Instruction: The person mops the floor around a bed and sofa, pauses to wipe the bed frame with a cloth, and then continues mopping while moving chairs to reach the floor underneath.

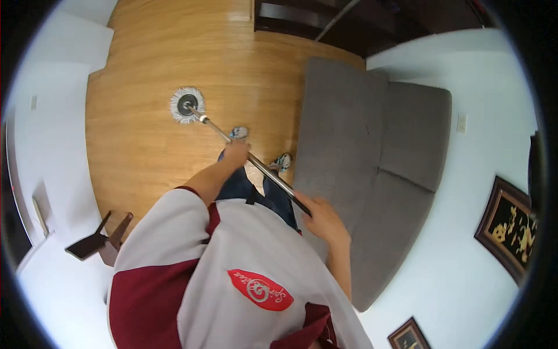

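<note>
A mop (270,174) with a shiny metal handle slants across my body. Its round head of white strands (187,105), with a dark disc at the centre, rests on the wooden floor ahead and to the left. Partway down the handle, my left hand (236,153) has its fingers wrapped round the pole. Near the dark upper end, my right hand (319,216) is closed on the same handle, close to the grey sofa. My feet stand on the floor just behind the mop head, in patterned shoes.
A grey sofa (343,134) runs along the right side against a pale wall. Dark wooden furniture (290,17) stands at the far end. At lower left is a brown chair (110,241). Framed pictures (511,230) are on the right wall. White walls bound the left.
</note>
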The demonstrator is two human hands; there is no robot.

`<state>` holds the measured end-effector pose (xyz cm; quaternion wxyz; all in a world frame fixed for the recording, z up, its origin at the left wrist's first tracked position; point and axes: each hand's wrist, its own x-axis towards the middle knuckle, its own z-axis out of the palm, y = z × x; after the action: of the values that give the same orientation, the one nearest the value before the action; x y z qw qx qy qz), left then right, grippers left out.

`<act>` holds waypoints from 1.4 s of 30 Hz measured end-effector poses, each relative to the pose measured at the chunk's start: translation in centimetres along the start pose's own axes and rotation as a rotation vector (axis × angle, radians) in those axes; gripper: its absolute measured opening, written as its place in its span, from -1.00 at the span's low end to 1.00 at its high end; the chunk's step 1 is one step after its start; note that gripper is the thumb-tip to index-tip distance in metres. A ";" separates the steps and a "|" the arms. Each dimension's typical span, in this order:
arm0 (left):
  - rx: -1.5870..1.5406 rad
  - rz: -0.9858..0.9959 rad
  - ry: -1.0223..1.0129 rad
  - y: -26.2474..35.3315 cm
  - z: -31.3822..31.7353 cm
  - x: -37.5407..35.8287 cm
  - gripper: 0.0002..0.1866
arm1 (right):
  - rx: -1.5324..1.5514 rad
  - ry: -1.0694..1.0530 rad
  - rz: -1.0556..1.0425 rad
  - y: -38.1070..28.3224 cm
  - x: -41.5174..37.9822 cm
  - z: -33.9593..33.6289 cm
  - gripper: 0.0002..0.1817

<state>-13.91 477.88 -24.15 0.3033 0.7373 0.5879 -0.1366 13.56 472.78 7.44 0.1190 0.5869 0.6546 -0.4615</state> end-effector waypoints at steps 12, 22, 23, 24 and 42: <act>-0.661 0.659 -0.179 30.6 -3.5 -1.4 -0.74 | -0.172 0.302 0.419 -3.3 -19.0 -14.6 -0.53; -0.612 0.164 0.293 -6.3 -5.4 -9.6 -0.77 | -0.337 0.002 -0.122 -21.2 -1.1 -6.1 -0.65; -0.635 0.008 0.377 -12.2 -6.1 -11.9 -0.74 | -0.404 0.005 -0.209 -25.5 2.0 -3.1 -0.64; -0.658 -0.151 0.461 -17.6 -7.0 -14.9 -0.70 | -0.470 0.008 -0.300 -29.2 5.5 0.1 -0.62; -1.157 -1.233 0.828 -21.6 17.4 -40.8 -0.34 | -0.571 -0.176 -0.876 -64.4 43.3 43.0 -0.53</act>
<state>-42.76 437.96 -21.10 0.2635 0.0208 0.9122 0.3132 -71.79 476.75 -16.32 0.1248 0.1617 0.9256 -0.3188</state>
